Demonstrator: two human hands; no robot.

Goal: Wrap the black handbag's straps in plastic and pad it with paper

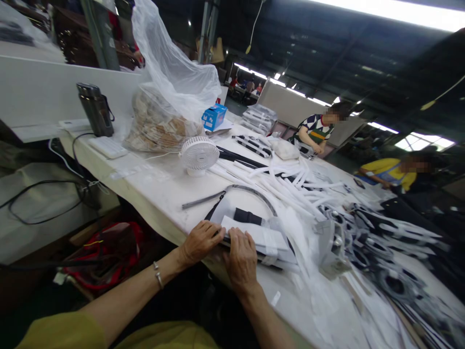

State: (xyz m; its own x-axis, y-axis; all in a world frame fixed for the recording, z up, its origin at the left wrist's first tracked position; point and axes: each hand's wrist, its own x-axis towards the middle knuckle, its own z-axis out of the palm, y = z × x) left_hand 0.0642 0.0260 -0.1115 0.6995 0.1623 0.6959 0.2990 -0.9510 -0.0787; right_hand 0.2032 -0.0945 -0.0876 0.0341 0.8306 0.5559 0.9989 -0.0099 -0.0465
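Observation:
At the near edge of the table, a flat black-and-white piece (271,237) lies with a white panel on top and a short black band (248,216) across it; its exact kind I cannot tell. My left hand (202,241) grips its near left edge, fingers bent over the rim. Right beside it, my right hand (242,257) is closed on the same near edge, fingers on top and the thumb lower down. What lies under the fingers is hidden. A grey strip (200,199) curves around the far side of the piece.
A small white fan (199,154) stands beyond my hands, near a plastic bag of brown pieces (163,121) and a dark flask (95,109). White strips (290,182) and cut parts (395,232) cover the right. Two people (317,128) work across the table.

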